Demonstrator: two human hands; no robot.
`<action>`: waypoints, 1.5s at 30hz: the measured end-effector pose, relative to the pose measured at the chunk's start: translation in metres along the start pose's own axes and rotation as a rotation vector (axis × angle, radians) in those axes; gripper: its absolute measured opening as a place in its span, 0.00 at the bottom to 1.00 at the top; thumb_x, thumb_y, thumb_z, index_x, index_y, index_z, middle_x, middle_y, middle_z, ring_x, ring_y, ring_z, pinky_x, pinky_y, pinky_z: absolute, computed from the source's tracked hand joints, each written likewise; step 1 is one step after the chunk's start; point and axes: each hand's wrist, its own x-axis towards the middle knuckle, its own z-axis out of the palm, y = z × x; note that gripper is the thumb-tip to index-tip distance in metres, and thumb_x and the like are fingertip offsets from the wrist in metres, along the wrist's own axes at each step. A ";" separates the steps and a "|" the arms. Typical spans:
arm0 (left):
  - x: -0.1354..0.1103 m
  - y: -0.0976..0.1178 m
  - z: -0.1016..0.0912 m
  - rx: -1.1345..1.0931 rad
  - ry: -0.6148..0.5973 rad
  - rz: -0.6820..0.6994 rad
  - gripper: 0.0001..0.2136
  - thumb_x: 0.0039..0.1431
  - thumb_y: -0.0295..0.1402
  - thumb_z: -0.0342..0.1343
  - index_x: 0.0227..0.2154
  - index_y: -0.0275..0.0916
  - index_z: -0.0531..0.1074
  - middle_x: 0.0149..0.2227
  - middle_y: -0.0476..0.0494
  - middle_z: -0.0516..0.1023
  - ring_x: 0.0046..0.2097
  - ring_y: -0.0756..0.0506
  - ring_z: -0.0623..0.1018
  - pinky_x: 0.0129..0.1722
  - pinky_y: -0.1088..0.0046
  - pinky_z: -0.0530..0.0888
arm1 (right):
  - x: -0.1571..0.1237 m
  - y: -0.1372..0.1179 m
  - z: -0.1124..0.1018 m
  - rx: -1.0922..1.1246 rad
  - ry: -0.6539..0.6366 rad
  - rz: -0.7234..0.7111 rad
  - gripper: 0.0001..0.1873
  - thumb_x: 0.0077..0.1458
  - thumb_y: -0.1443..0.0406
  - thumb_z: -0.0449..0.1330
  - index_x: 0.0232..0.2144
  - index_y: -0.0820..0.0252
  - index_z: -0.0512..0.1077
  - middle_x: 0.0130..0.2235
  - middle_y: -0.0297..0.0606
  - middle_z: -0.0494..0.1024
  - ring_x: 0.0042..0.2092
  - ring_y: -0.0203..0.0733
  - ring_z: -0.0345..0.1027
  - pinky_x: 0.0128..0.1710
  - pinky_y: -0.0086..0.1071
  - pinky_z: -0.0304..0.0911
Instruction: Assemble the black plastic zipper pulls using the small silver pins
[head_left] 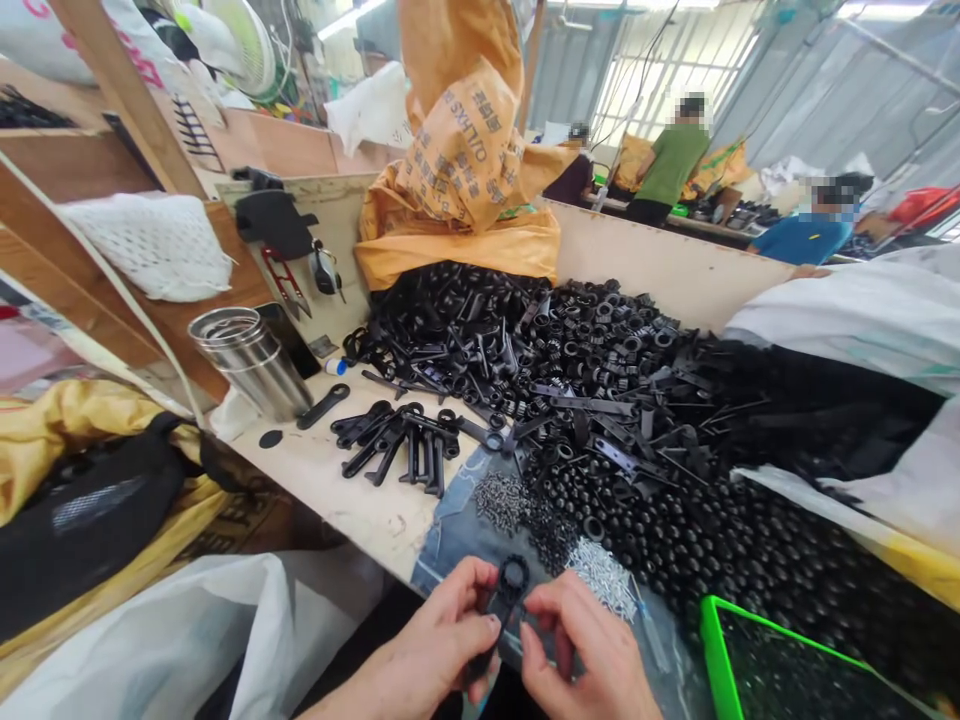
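My left hand (439, 640) and my right hand (577, 650) meet at the bottom middle, both closed on one black plastic lever with a ring end (508, 585) that stands between the fingertips. Just beyond them lie small metal screws (600, 570) on a blue cloth (450, 530). A row of the same black levers (401, 440) lies on the wooden bench (337, 490). A big heap of black plastic parts (600, 400) fills the bench behind.
A steel cup (251, 360) leans at the left by a wooden frame. An orange sack (465, 170) stands behind the heap. A green-rimmed bin (720, 660) sits at lower right, white sacks (862, 320) to the right. Several people work at the far tables.
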 end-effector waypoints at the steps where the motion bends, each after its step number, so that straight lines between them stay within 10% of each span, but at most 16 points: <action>1: 0.002 -0.002 0.000 0.034 -0.003 0.015 0.16 0.51 0.41 0.61 0.42 0.42 0.69 0.36 0.50 0.74 0.28 0.53 0.71 0.24 0.78 0.62 | 0.000 0.000 0.000 -0.009 0.008 -0.010 0.07 0.60 0.71 0.56 0.39 0.54 0.69 0.29 0.28 0.70 0.24 0.31 0.65 0.24 0.24 0.60; 9: 0.009 -0.007 0.003 0.276 -0.007 0.101 0.27 0.58 0.40 0.54 0.59 0.38 0.60 0.38 0.47 0.76 0.24 0.54 0.72 0.23 0.77 0.63 | 0.005 0.003 0.004 -0.073 -0.026 -0.061 0.06 0.62 0.71 0.56 0.40 0.56 0.70 0.31 0.31 0.72 0.26 0.32 0.68 0.26 0.23 0.64; 17: 0.007 -0.010 0.001 0.459 0.012 0.059 0.22 0.63 0.27 0.48 0.60 0.41 0.63 0.37 0.51 0.78 0.22 0.56 0.72 0.20 0.82 0.65 | 0.004 0.007 0.011 -0.112 -0.019 -0.113 0.07 0.69 0.68 0.51 0.42 0.57 0.70 0.31 0.33 0.73 0.26 0.33 0.70 0.26 0.24 0.65; 45: 0.017 -0.020 -0.010 0.588 0.031 0.090 0.22 0.64 0.31 0.50 0.61 0.42 0.62 0.40 0.45 0.78 0.23 0.53 0.72 0.25 0.78 0.71 | -0.006 0.018 0.027 -0.146 -0.012 -0.111 0.12 0.73 0.66 0.50 0.44 0.58 0.74 0.28 0.33 0.75 0.27 0.33 0.75 0.30 0.21 0.69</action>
